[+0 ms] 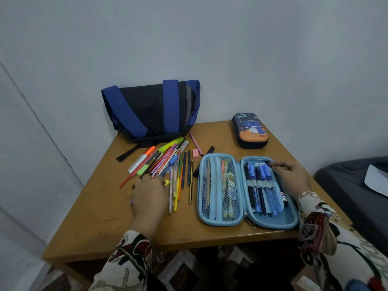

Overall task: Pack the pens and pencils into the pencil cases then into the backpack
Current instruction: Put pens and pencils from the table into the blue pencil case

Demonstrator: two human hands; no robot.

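Observation:
An open light-blue pencil case (pixel 273 222) lies flat at the table's front right. Its mesh half holds pencils, and its right half holds several blue and black pens (pixel 261 185) under elastic loops. My right hand (pixel 292 177) rests on that right half, with the fingers closed on a black marker (pixel 283 196) beside the pens. My left hand (pixel 148 196) lies palm down on the near end of the loose pile of pens and pencils (pixel 168 162). Its fingers curl over a pen whose purple tip (pixel 131 203) pokes out. A closed dark-blue pencil case (pixel 249 131) sits at the back right. The blue-and-black backpack (pixel 151 110) leans on the wall at the back left.
The wooden table (pixel 189 234) stands in a corner of pale walls. A pink eraser (pixel 195 153) and a green eraser (pixel 142 170) lie among the pens. A dark sofa with a white sheet (pixel 375 181) is at the right. A patterned rug (pixel 201 267) shows under the table.

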